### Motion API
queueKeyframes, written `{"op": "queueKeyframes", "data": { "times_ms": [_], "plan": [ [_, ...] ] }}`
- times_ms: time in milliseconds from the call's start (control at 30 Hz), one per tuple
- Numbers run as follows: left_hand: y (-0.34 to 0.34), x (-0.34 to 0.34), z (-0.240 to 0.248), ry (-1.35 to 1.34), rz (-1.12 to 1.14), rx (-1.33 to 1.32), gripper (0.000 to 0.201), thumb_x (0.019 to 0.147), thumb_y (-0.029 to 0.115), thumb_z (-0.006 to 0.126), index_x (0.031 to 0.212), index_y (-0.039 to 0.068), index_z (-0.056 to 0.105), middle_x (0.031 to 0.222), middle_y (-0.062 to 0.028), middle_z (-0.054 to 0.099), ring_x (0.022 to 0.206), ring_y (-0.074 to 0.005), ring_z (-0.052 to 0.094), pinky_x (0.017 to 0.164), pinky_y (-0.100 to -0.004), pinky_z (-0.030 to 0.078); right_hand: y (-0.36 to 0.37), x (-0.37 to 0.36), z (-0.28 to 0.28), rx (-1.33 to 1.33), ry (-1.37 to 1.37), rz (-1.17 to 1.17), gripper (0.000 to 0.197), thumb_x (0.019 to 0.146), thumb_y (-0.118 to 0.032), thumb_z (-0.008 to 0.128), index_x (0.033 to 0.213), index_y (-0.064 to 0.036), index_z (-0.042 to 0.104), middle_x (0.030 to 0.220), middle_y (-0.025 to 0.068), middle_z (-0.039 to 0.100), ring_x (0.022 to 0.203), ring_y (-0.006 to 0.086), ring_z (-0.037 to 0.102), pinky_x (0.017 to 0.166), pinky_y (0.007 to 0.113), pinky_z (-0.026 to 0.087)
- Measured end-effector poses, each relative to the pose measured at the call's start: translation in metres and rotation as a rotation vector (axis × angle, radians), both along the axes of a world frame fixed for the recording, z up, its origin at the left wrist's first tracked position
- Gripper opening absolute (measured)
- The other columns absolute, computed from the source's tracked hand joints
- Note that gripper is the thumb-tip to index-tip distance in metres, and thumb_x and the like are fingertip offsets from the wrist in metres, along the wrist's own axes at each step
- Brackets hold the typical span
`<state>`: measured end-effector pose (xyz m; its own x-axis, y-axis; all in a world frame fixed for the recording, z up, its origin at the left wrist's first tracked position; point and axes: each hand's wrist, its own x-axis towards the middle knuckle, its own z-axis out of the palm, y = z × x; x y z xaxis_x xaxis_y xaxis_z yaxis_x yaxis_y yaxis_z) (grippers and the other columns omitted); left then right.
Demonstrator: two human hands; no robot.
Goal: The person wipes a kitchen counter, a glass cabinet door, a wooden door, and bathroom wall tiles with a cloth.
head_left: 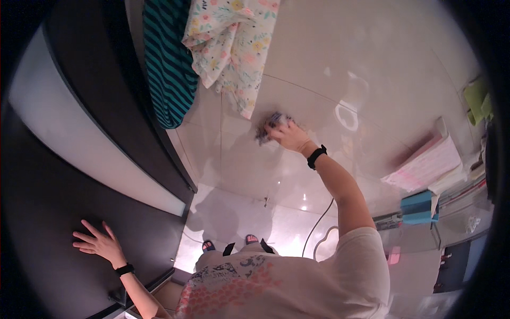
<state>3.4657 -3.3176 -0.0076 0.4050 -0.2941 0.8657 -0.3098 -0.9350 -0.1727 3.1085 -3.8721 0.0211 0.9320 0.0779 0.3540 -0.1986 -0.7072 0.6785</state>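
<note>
My right hand (pixel 291 137) is stretched out against the glossy pale tiled wall (pixel 303 175). Its fingers press a crumpled dark patterned cloth (pixel 275 120) to the tiles; the hand and the cloth are slightly blurred. My left hand (pixel 101 245) lies with spread fingers on a dark door panel (pixel 48 196) and holds nothing. Just above the cloth hangs the lower corner of a white floral fabric (pixel 228 48). Beside that fabric is a teal and black striped fabric (pixel 169 69).
A frosted pane (pixel 101 122) runs down the door. On the right hang a pink and white towel (pixel 427 164), a blue cloth (pixel 417 206) and a green cloth (pixel 477 101). A small hook (pixel 266 202) and a dark cable (pixel 317 220) are low down, near my slippered feet (pixel 251 238).
</note>
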Motion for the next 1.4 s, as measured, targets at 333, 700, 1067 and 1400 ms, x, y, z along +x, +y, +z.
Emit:
{"op": "queueKeyframes", "data": {
  "times_ms": [333,700,1067,1400],
  "plan": [
    [0.005,-0.025,0.018,0.051,-0.001,0.064,0.062,0.094,0.035,0.049,0.149,0.02,0.023,0.154,-0.0192,0.011,0.136,-0.049,0.018,0.108,-0.0552,0.023,-0.032,-0.162,0.292,-0.424,-0.634,-0.461,0.035,0.077,-0.019,0.059,0.111,-0.0171,0.062,0.129,0.0081,0.051,0.121,0.0301,0.043,0.094,0.047,0.034],
    [-0.04,-0.062,0.012,0.195,-0.228,-0.016,0.059,0.09,0.024,0.054,0.145,0.013,0.033,0.153,-0.0217,0.012,0.138,-0.049,0.012,0.106,-0.0577,0.023,-0.039,-0.187,0.217,-0.466,-1.049,-0.321,0.014,0.071,-0.015,0.061,0.084,-0.0103,0.059,0.108,0.0182,0.054,0.101,0.0389,0.048,0.085,0.053,0.038],
    [-0.133,-0.113,0.05,0.366,-0.748,0.146,0.05,0.092,0.024,0.048,0.139,0.01,0.04,0.152,-0.0223,0.018,0.139,-0.044,0.014,0.109,-0.0548,0.017,-0.022,-0.233,0.083,-0.145,-0.511,-0.227,0.022,0.072,-0.029,0.061,0.093,-0.0323,0.06,0.136,-0.0059,0.044,0.117,0.0234,0.042,0.085,0.044,0.037],
    [-0.136,-0.149,0.024,0.495,-0.777,0.083,0.046,0.087,0.014,0.053,0.133,0.009,0.046,0.151,-0.0224,0.02,0.139,-0.0438,0.015,0.108,-0.0544,0.019,-0.019,-0.254,0.339,-0.429,-1.255,-0.365,0.028,0.081,-0.011,0.056,0.109,-0.0084,0.058,0.121,0.0201,0.046,0.109,0.0406,0.042,0.092,0.049,0.036]
  ]
}}
